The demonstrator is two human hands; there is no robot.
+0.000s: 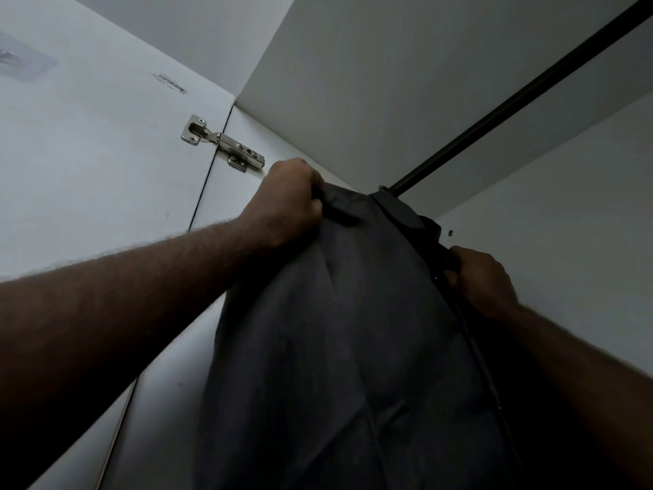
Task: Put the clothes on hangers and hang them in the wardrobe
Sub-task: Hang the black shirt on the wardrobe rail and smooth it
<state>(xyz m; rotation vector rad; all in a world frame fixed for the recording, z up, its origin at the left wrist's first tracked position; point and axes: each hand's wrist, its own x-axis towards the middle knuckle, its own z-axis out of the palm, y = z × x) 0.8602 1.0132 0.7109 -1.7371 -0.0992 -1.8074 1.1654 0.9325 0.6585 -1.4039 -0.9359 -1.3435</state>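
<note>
White wardrobe panels (388,83) surround us, seen from below; the open door (88,153) with its metal hinge (222,143) stands to our left, and a dark rail (512,97) runs from the far upper right down toward our hands.

Dark grey garment (335,330) hangs between our two hands, its long axis running down and toward us. Its top end sits just at the near end of the rail. We cannot see a hanger or its hook; the cloth hides whatever is there, so we cannot tell whether it is already on the rail.

Left hand (286,203): fingers curled tight round the garment's upper left shoulder. From these fingers the collar lies just to the right and a little beyond.

Right hand (484,281): fingers pinching the darker right edge of the garment, lower and nearer to us than the left. From these fingers the rail's end lies up and to the left.

Left hand is the nearer one to the rail. We judge the step is seating or squaring the garment on the rail; the next move turns on the top centre of the garment, which lies between the two grips, meeting the rail just above it.
</note>
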